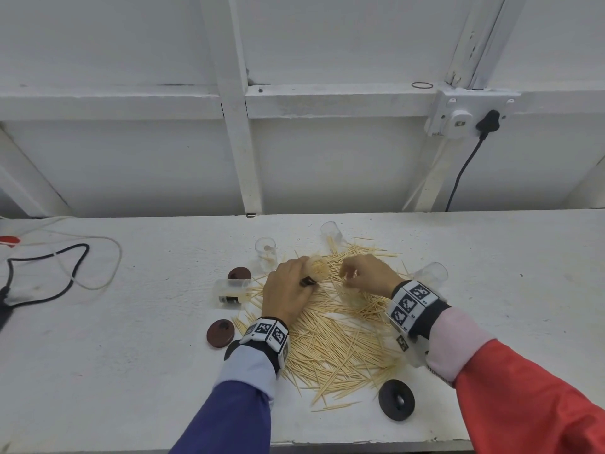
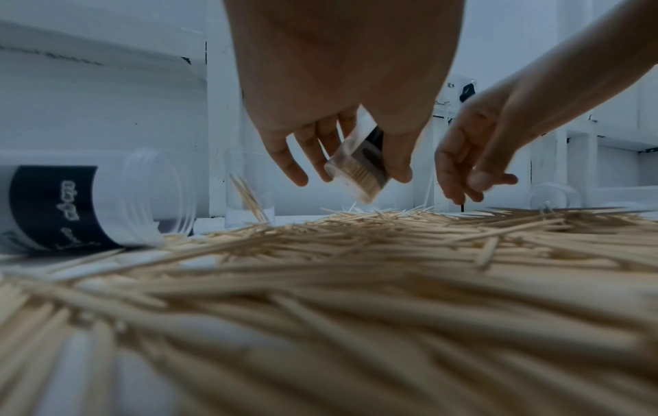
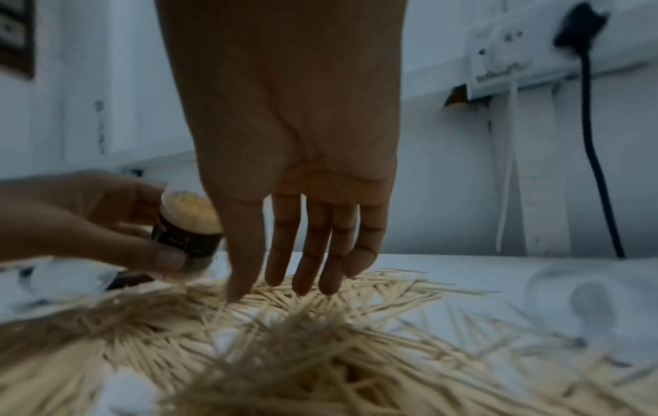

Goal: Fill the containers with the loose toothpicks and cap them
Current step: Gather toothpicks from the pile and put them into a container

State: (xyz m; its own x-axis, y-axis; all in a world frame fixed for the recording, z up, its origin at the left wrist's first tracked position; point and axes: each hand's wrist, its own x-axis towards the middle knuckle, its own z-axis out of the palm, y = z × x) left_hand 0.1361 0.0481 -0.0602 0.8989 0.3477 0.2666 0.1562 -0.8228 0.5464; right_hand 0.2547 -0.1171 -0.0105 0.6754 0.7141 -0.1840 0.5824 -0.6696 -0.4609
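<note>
The white table (image 1: 131,322) carries a wide heap of loose toothpicks (image 1: 334,335) spread across its middle, the sticks lying flat and pointing every which way, with no common direction.

Over the far edge of that heap the left hand (image 1: 288,290) grips a filled container (image 1: 316,270), a clear tube with a dark label band, thumb on one side and fingers curled round the other. The tube is lifted clear of the table and tilted: its long axis leans, with the open mouth, packed with toothpick ends, turned up and toward the right hand, and its base slanting down toward the heap.

The right hand (image 1: 366,275) hangs just beside the tube's mouth, palm down above the heap. In the right wrist view its fingers (image 3: 313,253) hang nearly straight and slack, the tips close over the sticks; whether they pinch any toothpick I cannot tell.

An empty labelled container (image 1: 230,291) lies on its side left of the heap, its long axis running left to right and its mouth toward the sticks. A clear cup (image 1: 265,253) stands upright behind it with a few sticks inside. Two more clear containers (image 1: 332,232) (image 1: 429,273) lie tipped at the far and right edges of the heap.

Two brown caps (image 1: 220,333) (image 1: 239,274) lie flat at the left, and a black cap (image 1: 396,400) lies near the front right.
</note>
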